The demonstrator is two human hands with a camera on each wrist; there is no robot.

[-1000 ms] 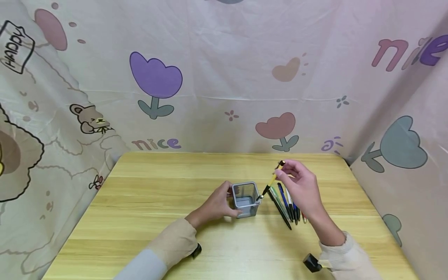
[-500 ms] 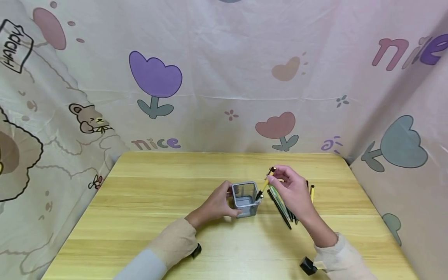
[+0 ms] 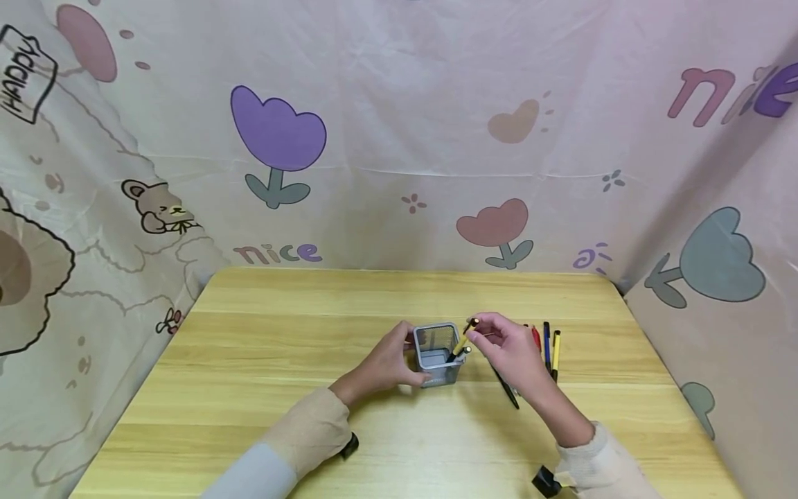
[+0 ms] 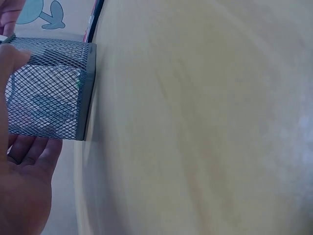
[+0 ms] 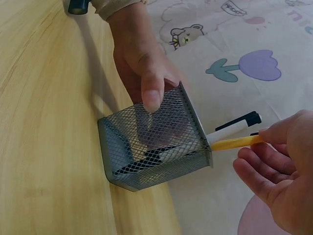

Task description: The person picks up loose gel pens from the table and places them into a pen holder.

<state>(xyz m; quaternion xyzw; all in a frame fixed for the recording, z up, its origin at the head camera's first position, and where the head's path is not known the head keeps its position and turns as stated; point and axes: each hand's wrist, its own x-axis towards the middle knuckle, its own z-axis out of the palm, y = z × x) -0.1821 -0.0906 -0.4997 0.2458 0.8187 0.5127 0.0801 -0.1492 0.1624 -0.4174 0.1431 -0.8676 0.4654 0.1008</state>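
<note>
A square grey wire-mesh pen holder (image 3: 438, 378) stands on the table, gripped from its left side by my left hand (image 3: 389, 360). In the right wrist view, the left thumb presses against the mesh wall. My right hand (image 3: 508, 350) pinches a yellow pen (image 3: 462, 341) near its upper end. The pen's dark lower end is down inside the holder, and it leans against the rim. Beside it, a white pen with a black cap (image 5: 234, 128) leans in the same holder.
Several pens lie to the right on the wooden table (image 3: 280, 312), among them a blue pen (image 3: 546, 343), a yellow pen (image 3: 557, 350) and a black pen (image 3: 508, 391). The right hand partly covers them. A printed cloth (image 3: 374, 104) hangs behind the table.
My right hand has moved left and down, taking the yellow pen from beside the rim into the holder. The left hand and the holder have stayed put.
</note>
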